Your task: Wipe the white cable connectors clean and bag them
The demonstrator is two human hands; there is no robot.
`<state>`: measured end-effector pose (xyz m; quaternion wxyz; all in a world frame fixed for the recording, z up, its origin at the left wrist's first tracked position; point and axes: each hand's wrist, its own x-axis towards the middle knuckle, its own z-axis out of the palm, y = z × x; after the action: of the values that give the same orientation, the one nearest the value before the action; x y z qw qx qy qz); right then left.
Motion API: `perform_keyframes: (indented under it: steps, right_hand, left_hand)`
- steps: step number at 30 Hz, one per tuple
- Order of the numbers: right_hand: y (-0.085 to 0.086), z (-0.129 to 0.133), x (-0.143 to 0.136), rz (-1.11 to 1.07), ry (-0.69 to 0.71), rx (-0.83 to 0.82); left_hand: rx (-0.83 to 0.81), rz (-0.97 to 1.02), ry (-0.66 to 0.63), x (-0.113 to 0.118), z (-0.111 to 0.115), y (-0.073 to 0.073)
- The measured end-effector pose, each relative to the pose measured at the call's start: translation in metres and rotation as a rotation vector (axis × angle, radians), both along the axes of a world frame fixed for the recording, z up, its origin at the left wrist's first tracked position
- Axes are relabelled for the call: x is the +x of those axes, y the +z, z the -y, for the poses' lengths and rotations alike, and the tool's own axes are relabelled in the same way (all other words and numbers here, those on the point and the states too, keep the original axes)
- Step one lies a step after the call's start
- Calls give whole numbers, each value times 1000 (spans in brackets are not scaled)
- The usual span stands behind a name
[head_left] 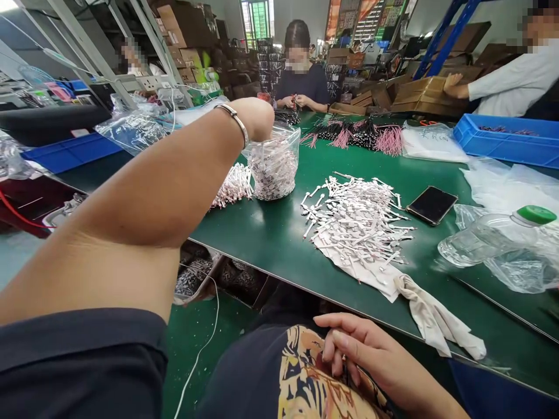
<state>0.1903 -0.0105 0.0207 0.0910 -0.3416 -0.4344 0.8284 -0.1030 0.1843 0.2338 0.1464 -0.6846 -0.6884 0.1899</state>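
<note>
Clear plastic bag (275, 166) of white parts, upper centre on green table (271, 238); left hand (258, 119) plunged inside, grip hidden, cannot tell. Right hand (362, 349), lower centre, loosely curled on lap, holding nothing.

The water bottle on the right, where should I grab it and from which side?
The water bottle lies on its side, green cap pointing right. Come from above and close the fingers across its clear mid-body; the round barrel is widest and bare there.
</note>
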Motion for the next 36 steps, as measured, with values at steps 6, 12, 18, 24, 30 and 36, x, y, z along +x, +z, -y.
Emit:
perform_keyframes:
  steps: [6, 12, 18, 24, 30, 36]
  right_hand:
    - [-1, 1, 4, 20, -21, 15]
    - [-2, 2, 5, 16, -28, 36]
    - [-5, 5, 6, 5, -35, 55]
    - [-4, -3, 14, 44, -35, 160]
    - [28, -28, 16, 236, 24, 453]
    - [77, -114, -19, 492, -33, 1406]
  left_hand:
    - [31, 69, 69, 2, 3, 6]
    - [130, 122, 24, -10, 6, 4]
    - [113, 243, -8, -20, 28, -4]
    - [127, 241, -46, -52, 53, -31]
    - [57, 242, -18, -65, 60, -34]
    - [-11, 263, 48, -69, 55, -27]
